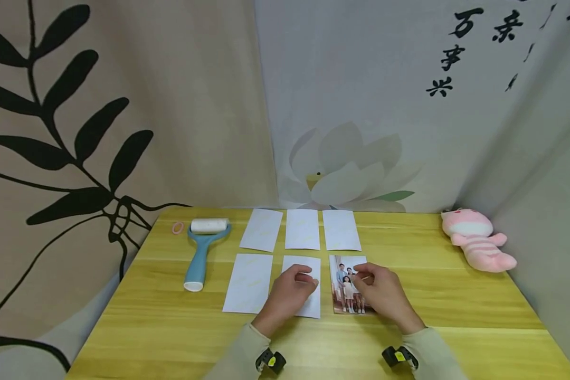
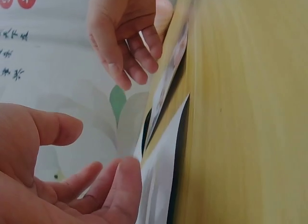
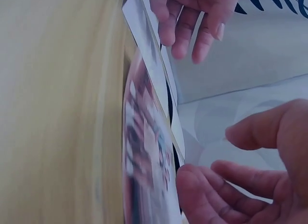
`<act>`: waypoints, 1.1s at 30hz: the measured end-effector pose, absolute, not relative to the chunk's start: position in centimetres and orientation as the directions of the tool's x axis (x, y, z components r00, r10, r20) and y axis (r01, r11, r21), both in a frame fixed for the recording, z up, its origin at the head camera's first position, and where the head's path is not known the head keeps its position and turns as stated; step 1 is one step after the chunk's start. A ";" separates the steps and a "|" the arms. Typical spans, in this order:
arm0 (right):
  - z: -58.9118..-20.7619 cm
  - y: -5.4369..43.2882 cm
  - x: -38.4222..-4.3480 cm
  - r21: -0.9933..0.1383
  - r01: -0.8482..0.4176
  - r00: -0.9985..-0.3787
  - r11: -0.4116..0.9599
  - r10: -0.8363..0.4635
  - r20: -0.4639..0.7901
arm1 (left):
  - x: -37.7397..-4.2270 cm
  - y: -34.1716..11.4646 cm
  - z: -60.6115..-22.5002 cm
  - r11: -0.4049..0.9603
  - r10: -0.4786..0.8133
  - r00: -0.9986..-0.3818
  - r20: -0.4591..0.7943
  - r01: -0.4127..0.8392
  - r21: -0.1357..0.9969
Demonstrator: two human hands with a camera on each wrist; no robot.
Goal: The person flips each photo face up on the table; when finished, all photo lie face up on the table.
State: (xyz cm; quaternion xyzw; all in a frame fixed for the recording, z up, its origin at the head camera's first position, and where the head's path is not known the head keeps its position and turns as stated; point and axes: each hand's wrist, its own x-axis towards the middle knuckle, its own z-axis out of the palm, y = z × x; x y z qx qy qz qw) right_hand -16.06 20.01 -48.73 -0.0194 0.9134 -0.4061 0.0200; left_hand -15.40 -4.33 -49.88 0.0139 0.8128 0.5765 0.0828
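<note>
My left hand (image 1: 287, 295) hovers over the middle front white sheet (image 1: 312, 307), thumb and fingers apart with nothing between them. To its right lies a photo (image 1: 340, 290) of a group of people, picture side up. Over that photo's right part is my right hand (image 1: 387, 295), also holding nothing. In the right wrist view, loosely bent fingers (image 3: 195, 185) come close to the photo's edge. From the left wrist, the fingers (image 2: 126, 185) overlap the white sheet, whose edge lifts slightly off the table. Part of both sheet and photo is hidden under the hands.
Three white sheets (image 1: 302, 229) form a back row, and another white sheet (image 1: 248, 283) lies front left. A blue-handled lint roller (image 1: 198, 261) and a pink ring (image 1: 178, 228) are on the left. A pink plush toy (image 1: 480, 240) rests at the table's right back edge.
</note>
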 end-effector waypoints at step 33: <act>-49.8 12.2 -14.9 -0.810 -0.065 -0.981 0.582 -0.185 -0.053 | -14.3 -8.7 -50.2 0.335 -0.009 -0.991 -0.133 -0.128 0.934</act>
